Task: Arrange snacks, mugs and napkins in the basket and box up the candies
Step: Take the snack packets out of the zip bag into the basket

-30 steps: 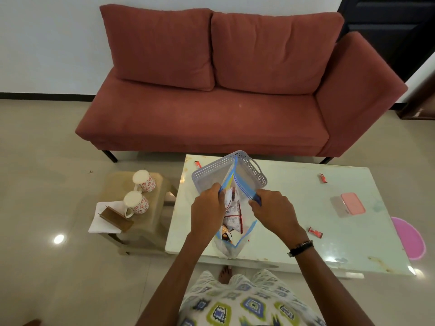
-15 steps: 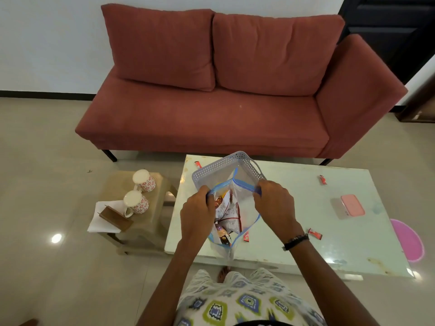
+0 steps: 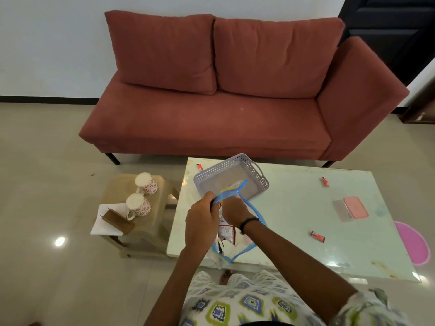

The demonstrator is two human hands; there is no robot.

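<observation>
A clear zip bag with a blue rim [image 3: 244, 250] stands on the glass table [image 3: 294, 220] in front of the grey perforated basket [image 3: 235, 159]. My left hand [image 3: 202, 221] pinches the bag's rim and holds its mouth apart. My right hand [image 3: 235, 212] is sunk into the bag among the snack packets [image 3: 227, 231]; its fingers are hidden. Three red candies lie loose on the table: one at the far left corner [image 3: 199, 167], one at the back right [image 3: 325, 181] and one at the near right [image 3: 317, 236]. A pink-lidded box [image 3: 353, 208] sits to the right.
Two floral mugs [image 3: 146, 183] [image 3: 138, 205] stand on a low stool [image 3: 155, 227] left of the table, beside white napkins [image 3: 103, 224] under a wooden holder [image 3: 117, 220]. A red sofa [image 3: 211, 118] is behind the table. A pink mat [image 3: 412, 243] lies at the right.
Both hands first pulled the bag's mouth apart. The right hand has since let go of the rim and gone down into the bag, while the left keeps hold of the rim.
</observation>
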